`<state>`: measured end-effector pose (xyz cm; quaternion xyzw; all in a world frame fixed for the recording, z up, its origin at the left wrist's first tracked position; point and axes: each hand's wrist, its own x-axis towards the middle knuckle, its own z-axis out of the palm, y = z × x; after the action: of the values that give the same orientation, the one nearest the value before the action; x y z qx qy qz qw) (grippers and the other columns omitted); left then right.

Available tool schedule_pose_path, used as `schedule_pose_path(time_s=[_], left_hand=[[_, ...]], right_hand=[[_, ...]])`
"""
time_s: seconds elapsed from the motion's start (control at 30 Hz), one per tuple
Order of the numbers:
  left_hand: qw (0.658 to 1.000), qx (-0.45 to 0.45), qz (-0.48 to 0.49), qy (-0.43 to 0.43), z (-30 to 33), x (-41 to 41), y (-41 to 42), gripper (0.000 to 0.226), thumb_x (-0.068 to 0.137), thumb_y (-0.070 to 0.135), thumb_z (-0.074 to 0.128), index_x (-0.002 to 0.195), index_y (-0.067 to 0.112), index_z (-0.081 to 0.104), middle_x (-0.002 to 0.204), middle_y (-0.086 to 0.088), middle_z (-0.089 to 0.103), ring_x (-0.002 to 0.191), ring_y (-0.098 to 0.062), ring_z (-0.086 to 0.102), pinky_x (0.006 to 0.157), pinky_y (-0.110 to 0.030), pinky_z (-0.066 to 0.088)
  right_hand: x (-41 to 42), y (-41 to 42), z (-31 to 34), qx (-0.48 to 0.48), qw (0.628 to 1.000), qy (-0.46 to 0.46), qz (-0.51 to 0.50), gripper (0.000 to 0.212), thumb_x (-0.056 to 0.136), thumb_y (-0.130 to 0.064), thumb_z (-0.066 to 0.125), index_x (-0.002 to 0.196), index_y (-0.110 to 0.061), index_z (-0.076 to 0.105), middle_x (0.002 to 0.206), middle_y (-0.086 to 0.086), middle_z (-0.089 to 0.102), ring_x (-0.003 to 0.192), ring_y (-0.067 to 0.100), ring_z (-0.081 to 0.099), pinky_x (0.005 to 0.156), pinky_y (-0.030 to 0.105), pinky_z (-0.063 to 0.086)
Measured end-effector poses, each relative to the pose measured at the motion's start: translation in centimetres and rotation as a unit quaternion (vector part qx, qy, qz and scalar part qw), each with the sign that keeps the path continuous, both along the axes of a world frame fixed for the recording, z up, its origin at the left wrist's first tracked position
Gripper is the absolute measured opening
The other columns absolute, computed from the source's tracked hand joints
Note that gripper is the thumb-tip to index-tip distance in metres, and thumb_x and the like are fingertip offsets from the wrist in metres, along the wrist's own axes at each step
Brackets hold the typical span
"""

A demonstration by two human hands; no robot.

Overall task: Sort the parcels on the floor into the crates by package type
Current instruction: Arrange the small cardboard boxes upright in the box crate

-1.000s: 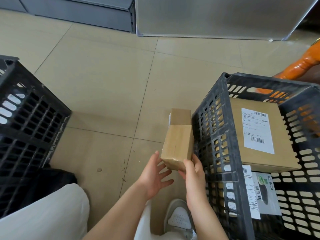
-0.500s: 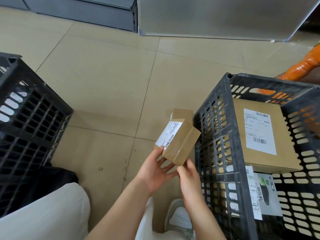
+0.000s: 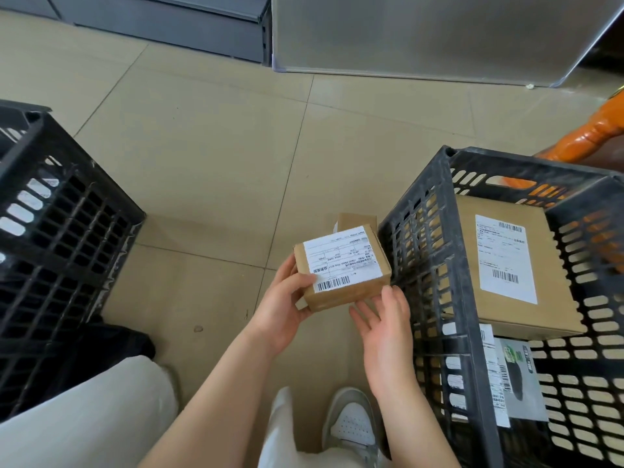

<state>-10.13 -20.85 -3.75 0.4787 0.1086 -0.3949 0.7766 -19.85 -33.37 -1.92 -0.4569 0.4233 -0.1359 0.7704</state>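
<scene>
I see the left hand (image 3: 282, 309) holding a small brown box (image 3: 341, 270) up off the floor, label on top. The right hand (image 3: 383, 324) is open, its fingertips touching the box's near corner. The box is just beside the right black crate (image 3: 418, 251), which has a big box (image 3: 506, 271) inside.

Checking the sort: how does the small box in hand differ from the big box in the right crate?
The small box is held above the floor by the left hand; the big box lies inside the right crate. The small box's label covers most of its top; the big box's label leaves wide cardboard margins. Both are brown cardboard with white barcode labels.
</scene>
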Motion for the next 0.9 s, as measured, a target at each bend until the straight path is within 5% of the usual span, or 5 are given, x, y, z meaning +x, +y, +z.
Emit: schedule_pose_path(time_s=[0.17, 0.33, 0.67, 0.77, 0.9], left_hand=[[0.999, -0.026, -0.006, -0.022, 2.4, 2.0, 0.2, 0.062, 0.073, 0.016, 0.057, 0.134, 0.017, 0.053, 0.120, -0.008, 0.068, 0.104, -0.024, 0.063, 0.092, -0.040, 0.045], [0.996, 0.008, -0.017, -0.087, 5.9, 3.9, -0.6, 0.051, 0.068, 0.016, 0.055, 0.119, 0.009, 0.059, 0.092, -0.006, 0.069, 0.081, -0.022, 0.061, 0.073, -0.034, 0.045], [0.965, 0.016, -0.150, -0.213, 12.1, 2.9, -5.4, 0.035, 0.081, 0.029, 0.052, 0.108, 0.011, 0.066, 0.093, -0.005, 0.065, 0.088, -0.018, 0.058, 0.082, -0.033, 0.042], [0.957, 0.028, -0.172, -0.233, 12.9, 1.8, -7.0, 0.041, 0.084, 0.032, 0.051, 0.113, 0.006, 0.066, 0.099, -0.006, 0.068, 0.092, -0.019, 0.061, 0.087, -0.035, 0.044], [0.946, 0.056, -0.193, -0.256, 13.5, -0.2, -9.0, 0.043, 0.083, 0.046, 0.059, 0.122, 0.030, 0.066, 0.112, -0.001, 0.072, 0.106, -0.017, 0.065, 0.097, -0.036, 0.050]], right_hand=[[-0.1, 0.3, 2.0, -0.048, 0.998, -0.014, 0.045, 0.118, 0.051, -0.085, 0.072, 0.148, -0.026, 0.040, 0.139, -0.003, 0.059, 0.127, 0.012, 0.058, 0.103, 0.041, 0.050], [-0.5, -1.2, 4.8, -0.044, 0.997, -0.046, 0.051, 0.113, 0.055, -0.083, 0.072, 0.148, -0.027, 0.042, 0.138, -0.004, 0.062, 0.127, 0.011, 0.058, 0.108, 0.043, 0.045], [-3.6, -6.3, 12.2, -0.115, 0.988, -0.034, 0.102, 0.098, 0.042, -0.080, 0.080, 0.124, -0.031, 0.059, 0.114, -0.008, 0.074, 0.103, 0.011, 0.071, 0.078, 0.037, 0.056], [-5.6, -8.1, 13.4, -0.130, 0.981, -0.007, 0.141, 0.095, 0.041, -0.080, 0.080, 0.119, -0.028, 0.062, 0.112, -0.004, 0.074, 0.104, 0.012, 0.070, 0.086, 0.035, 0.056], [-8.3, -10.4, 13.9, -0.112, 0.985, -0.002, 0.131, 0.056, 0.078, -0.049, 0.067, 0.127, -0.022, 0.062, 0.118, 0.002, 0.073, 0.112, 0.024, 0.067, 0.088, 0.038, 0.056]])
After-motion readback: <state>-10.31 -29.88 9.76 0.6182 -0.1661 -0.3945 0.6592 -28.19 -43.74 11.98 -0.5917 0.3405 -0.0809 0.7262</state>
